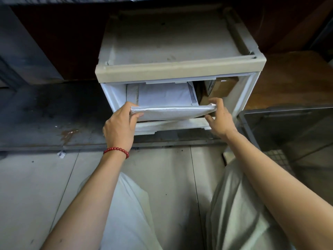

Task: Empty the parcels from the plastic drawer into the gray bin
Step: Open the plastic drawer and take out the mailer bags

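White parcel [171, 113] lies at the open front of the drawer [162, 128]. The left hand [119, 127] pinches one end and the right hand [219, 119] pinches the other. The gray bin [281, 127] stands near.

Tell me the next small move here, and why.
Probably lift the white mailer clear of the drawer front and swing it right toward the gray bin. The left hand and right hand grip its two ends, and the bin stands just right of the drawer.
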{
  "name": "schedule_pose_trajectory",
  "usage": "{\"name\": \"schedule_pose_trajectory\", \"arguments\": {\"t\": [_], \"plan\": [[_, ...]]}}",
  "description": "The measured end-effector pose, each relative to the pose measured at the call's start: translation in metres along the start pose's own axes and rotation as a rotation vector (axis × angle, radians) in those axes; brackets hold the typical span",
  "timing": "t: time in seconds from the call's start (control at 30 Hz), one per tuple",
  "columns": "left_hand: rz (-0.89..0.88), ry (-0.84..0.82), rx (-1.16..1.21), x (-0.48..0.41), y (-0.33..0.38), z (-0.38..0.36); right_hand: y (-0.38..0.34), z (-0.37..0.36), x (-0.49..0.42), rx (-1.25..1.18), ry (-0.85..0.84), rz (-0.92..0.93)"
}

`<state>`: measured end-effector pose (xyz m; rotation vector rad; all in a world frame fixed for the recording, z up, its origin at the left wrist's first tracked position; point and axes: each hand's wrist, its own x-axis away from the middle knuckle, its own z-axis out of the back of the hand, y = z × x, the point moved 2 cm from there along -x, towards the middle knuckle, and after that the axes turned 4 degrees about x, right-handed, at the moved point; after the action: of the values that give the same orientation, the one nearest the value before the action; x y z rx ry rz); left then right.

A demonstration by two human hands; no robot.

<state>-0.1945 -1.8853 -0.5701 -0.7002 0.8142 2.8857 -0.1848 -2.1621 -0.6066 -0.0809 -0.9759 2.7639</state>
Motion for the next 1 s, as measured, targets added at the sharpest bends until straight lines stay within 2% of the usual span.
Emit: {"name": "schedule_pose_trajectory", "arguments": {"t": [0.17, 0.37, 0.47, 0.7, 0.83, 1.0], "plan": [[0.031, 0.044, 0.121, 0.02, -0.003, 0.03, -0.015, 0.015, 0.029, -0.193, 0.061, 0.02], [0.172, 0.061, 0.53, 0.041, -0.002, 0.049, -0.028, 0.017, 0.061, -0.306, -0.06, -0.038], [0.224, 0.035, 0.639, 0.046, -0.003, 0.054, -0.028, 0.018, 0.069, -0.377, -0.112, -0.047], [0.377, -0.058, 0.76, 0.051, -0.017, 0.062, -0.011, 0.024, 0.073, -0.5, -0.108, -0.139], [0.489, -0.118, 0.762, 0.057, -0.023, 0.059, -0.009, 0.023, 0.069, -0.468, -0.098, -0.092], [0.504, -0.221, 0.717, 0.061, -0.026, 0.054, -0.007, 0.022, 0.064, -0.519, -0.022, -0.073]]}}
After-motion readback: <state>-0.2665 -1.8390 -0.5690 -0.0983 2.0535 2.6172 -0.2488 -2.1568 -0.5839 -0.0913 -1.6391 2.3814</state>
